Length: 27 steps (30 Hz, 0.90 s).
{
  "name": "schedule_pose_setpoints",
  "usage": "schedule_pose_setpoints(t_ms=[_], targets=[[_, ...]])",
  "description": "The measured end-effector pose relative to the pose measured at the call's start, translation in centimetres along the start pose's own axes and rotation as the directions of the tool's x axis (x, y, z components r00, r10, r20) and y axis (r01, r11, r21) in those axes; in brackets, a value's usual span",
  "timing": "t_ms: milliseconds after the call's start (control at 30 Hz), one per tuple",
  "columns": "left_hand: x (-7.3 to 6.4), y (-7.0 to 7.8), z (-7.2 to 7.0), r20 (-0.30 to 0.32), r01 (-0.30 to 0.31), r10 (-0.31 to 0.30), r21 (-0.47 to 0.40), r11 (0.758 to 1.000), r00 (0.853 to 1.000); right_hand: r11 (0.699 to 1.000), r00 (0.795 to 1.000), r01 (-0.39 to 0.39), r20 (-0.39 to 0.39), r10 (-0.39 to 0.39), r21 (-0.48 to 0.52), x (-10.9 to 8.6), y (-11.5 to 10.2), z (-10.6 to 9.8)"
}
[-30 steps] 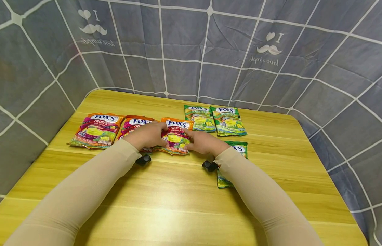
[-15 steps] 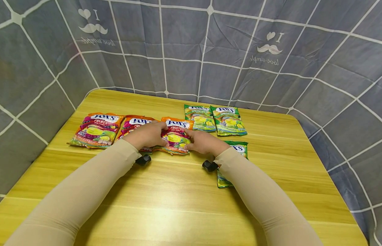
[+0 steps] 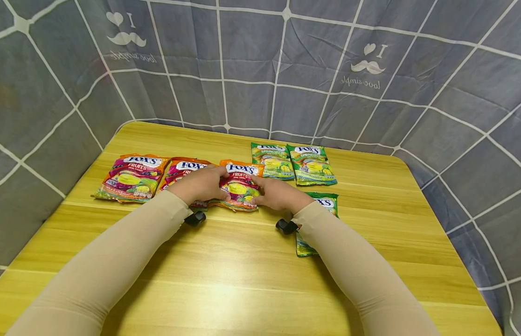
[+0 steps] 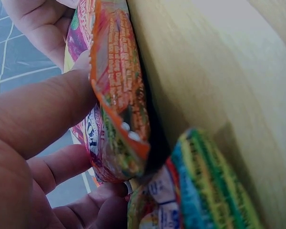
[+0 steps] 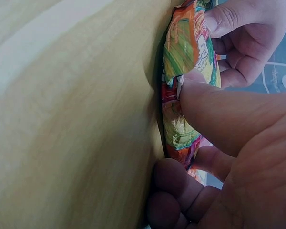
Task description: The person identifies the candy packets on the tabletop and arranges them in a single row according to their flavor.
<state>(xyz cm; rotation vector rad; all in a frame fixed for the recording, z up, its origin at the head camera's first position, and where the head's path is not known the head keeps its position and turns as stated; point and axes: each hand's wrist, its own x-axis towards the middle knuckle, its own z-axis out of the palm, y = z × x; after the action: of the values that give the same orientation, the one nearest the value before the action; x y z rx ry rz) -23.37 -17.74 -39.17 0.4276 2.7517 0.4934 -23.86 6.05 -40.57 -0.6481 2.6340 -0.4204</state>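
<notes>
An orange and magenta bag of Fox's Fruits candy (image 3: 240, 188) lies at mid-table, between the two hands. My left hand (image 3: 203, 185) grips its left side, thumb along the near part and fingers at the far part. From the other side my right hand (image 3: 280, 194) holds the right edge in the same way. In both wrist views the thumbs press against the bag's (image 4: 121, 67) crimped near end. A second Fruits bag (image 3: 181, 169) is partly hidden under the left hand, and a third one (image 3: 134, 179) lies flat at the far left.
Two green Fox's Spring Tea candy bags (image 3: 272, 162) lie side by side behind the right hand. More green packaging (image 3: 305, 247) shows around the right forearm, which covers part of it. A grey curtain (image 3: 252, 56) with white lines stands along the back of the wooden table (image 3: 226, 289).
</notes>
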Motion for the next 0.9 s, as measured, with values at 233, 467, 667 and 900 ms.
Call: schedule_pose_setpoints(t_ms=[233, 467, 667, 900], targets=[[-0.2, 0.11, -0.07, 0.006, -0.008, 0.008, -0.003, 1.0, 1.0, 1.0, 1.0, -0.001, 0.0, 0.001, 0.003, 0.13, 0.19, 0.1], [-0.03, 0.0, 0.0, 0.009, -0.002, 0.002, -0.01, 1.0, 1.0, 1.0, 1.0, -0.018, 0.01, 0.017, 0.022, 0.09, 0.22, -0.02], [0.13, -0.14, 0.02, 0.011, 0.0, 0.0, -0.011, 1.0, 1.0, 0.999, 1.0, -0.022, 0.014, 0.021, 0.045, 0.18, 0.33, 0.04], [0.17, -0.16, 0.04, 0.006, -0.012, 0.012, -0.003, 1.0, 1.0, 0.999, 1.0, -0.012, 0.008, 0.012, 0.043, 0.19, 0.37, 0.06]])
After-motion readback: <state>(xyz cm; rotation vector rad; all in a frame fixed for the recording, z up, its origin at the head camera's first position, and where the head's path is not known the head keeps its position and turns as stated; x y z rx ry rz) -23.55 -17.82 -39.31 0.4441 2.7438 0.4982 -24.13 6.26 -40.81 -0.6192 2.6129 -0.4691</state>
